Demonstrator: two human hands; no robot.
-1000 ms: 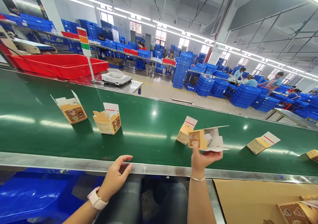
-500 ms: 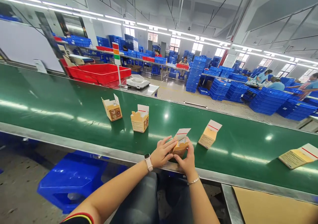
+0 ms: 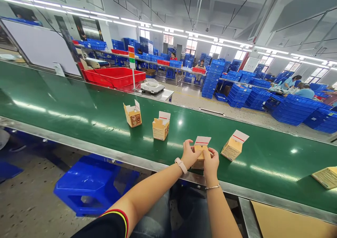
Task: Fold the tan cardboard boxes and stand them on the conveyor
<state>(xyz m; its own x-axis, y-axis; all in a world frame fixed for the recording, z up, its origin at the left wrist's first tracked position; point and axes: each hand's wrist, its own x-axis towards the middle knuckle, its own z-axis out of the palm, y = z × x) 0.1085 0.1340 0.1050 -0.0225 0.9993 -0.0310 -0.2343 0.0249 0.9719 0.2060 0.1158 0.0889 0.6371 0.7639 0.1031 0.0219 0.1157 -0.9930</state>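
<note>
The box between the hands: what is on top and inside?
On top, the left hand and right hand touch tan flaps; behind them stands a white flap with a red stripe. The inside is covered and cannot be seen.

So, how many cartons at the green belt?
5: leftmost carton; second carton, rightward; third carton, held, near edge; fourth carton, further right; fifth carton, cut by right edge. More may lie outside view.

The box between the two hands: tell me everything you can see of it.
The upright box looks like cardboard, tan on top, brown in front. Its white flap with a red stripe stands at the back; tan flaps look folded inward. The left hand and right hand hold its sides by the near edge of the green belt.
</note>
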